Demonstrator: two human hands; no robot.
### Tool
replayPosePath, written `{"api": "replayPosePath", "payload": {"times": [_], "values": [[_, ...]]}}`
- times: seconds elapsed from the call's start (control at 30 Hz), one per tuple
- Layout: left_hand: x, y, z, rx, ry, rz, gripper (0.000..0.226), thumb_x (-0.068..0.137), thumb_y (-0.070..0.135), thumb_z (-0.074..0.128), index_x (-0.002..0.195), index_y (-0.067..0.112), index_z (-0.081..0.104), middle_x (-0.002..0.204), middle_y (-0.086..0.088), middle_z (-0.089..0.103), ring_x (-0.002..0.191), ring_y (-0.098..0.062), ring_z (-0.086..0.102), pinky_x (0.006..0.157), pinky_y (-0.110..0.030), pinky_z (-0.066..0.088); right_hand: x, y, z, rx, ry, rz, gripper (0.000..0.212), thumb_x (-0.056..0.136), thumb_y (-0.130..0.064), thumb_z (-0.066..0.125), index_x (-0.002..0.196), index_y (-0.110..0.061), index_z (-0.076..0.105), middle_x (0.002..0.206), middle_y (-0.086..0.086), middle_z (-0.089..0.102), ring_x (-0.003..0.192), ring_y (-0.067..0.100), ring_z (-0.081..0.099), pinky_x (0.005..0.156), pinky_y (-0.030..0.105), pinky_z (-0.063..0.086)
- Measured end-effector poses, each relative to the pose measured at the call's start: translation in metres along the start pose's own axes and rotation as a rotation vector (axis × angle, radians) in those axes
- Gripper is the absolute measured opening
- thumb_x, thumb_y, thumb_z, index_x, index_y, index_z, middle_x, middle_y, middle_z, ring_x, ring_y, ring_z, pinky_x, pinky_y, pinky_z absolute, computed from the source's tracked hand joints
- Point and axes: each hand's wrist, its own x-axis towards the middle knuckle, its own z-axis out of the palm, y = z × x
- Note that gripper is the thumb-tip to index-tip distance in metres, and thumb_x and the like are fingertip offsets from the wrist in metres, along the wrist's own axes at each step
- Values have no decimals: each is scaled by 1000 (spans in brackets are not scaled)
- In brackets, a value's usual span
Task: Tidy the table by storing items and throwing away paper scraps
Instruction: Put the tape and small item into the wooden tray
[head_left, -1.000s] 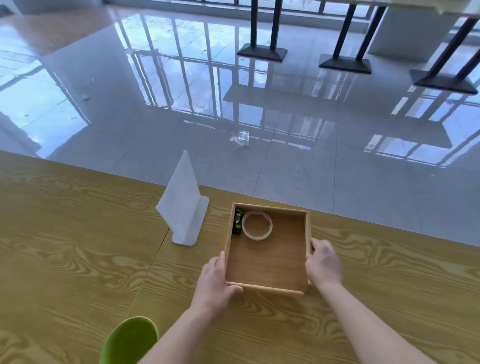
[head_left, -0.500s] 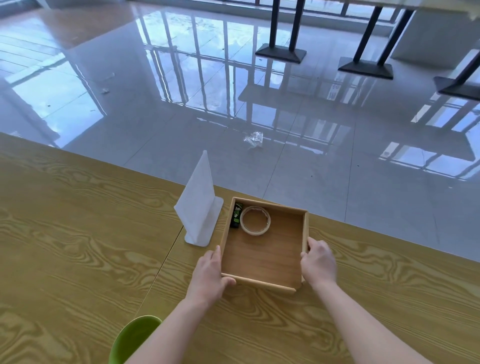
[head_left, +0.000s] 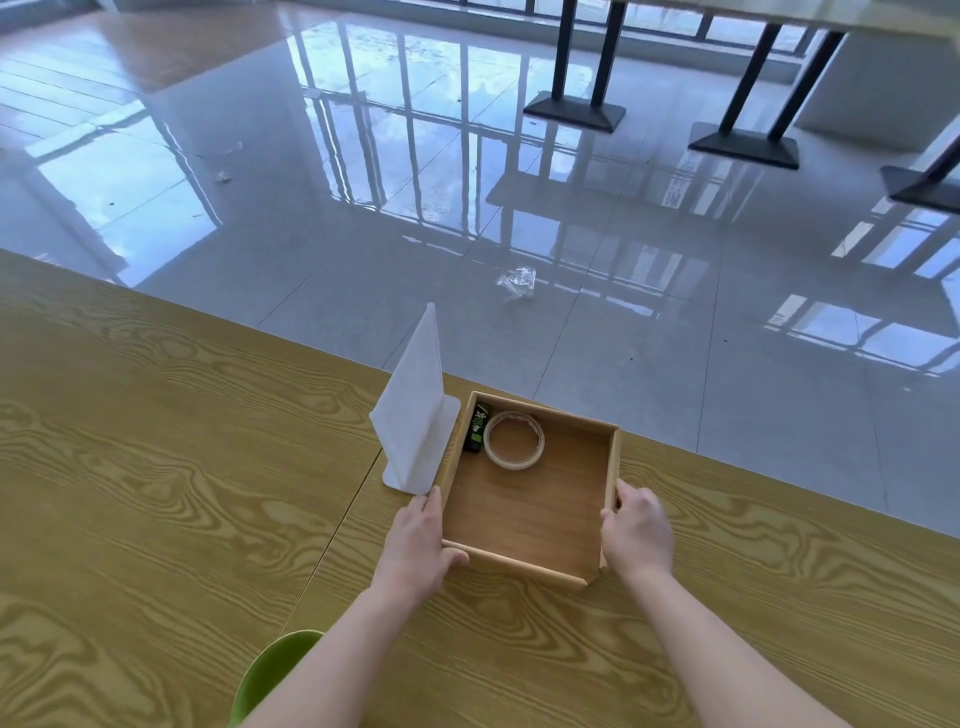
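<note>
A square wooden tray (head_left: 613, 467) sits near the far edge of the wooden table (head_left: 156, 467). Inside, at its far left corner, lie a roll of clear tape (head_left: 514, 440) and a small green-and-black object (head_left: 477, 428). My left hand (head_left: 418, 545) grips the tray's near left corner, thumb over the front rim. On the tray's right wall, near the front corner, my right hand (head_left: 636, 535) holds on. A white upright stand (head_left: 415, 415) stands against the tray's left wall.
A green rounded object (head_left: 270, 675) pokes in at the bottom edge, near my left forearm. Beyond the table edge lies glossy floor with a crumpled clear wrapper (head_left: 517, 281), small scraps (head_left: 223, 176) and black table bases (head_left: 574, 111).
With both hands on it, the tray has slid left until it meets the white stand. The view has shifted a little as well.
</note>
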Motion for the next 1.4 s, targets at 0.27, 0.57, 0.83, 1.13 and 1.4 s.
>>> {"api": "replayPosePath", "payload": {"times": [0.27, 0.57, 0.83, 1.13, 1.4], "values": [[-2, 0, 1, 2, 2, 1, 89, 79, 34, 80, 147, 7, 30, 141, -6, 45, 127, -26, 42, 108, -36, 36, -1, -2, -1, -13, -11, 9, 40, 94, -10, 57, 133, -9, 54, 114, 11, 59, 100, 27, 58, 80, 36, 47], [-2, -9, -5, -15, 15, -6, 97, 77, 32, 81, 152, 10, 24, 141, -3, 45, 126, -24, 42, 107, -33, 36, -7, -7, 8, -13, 18, 14, 19, 92, -9, 57, 110, -9, 62, 93, 2, 52, 78, 18, 50, 70, 33, 44], [-3, -9, -7, -13, 4, -17, 91, 77, 33, 82, 149, 12, 30, 133, -2, 49, 120, -23, 44, 104, -32, 38, -6, -6, 7, 3, -3, -2, 11, 92, -9, 57, 102, -12, 62, 95, 5, 57, 77, 19, 52, 70, 36, 47], [-4, -4, -11, 2, -24, -9, 96, 78, 35, 78, 152, 10, 23, 145, -5, 38, 129, -25, 40, 108, -35, 38, -4, -10, -2, 98, -64, 54, 47, 94, -22, 60, 137, -10, 47, 121, 10, 60, 107, 27, 58, 82, 36, 47], [-11, 19, -14, 169, 85, 73, 82, 89, 39, 58, 155, 14, 16, 145, -8, 35, 135, -24, 32, 108, -34, 37, -17, -9, -12, 25, -63, 12, 46, 91, -21, 62, 134, -11, 51, 114, 8, 59, 99, 23, 58, 80, 34, 50]]}}
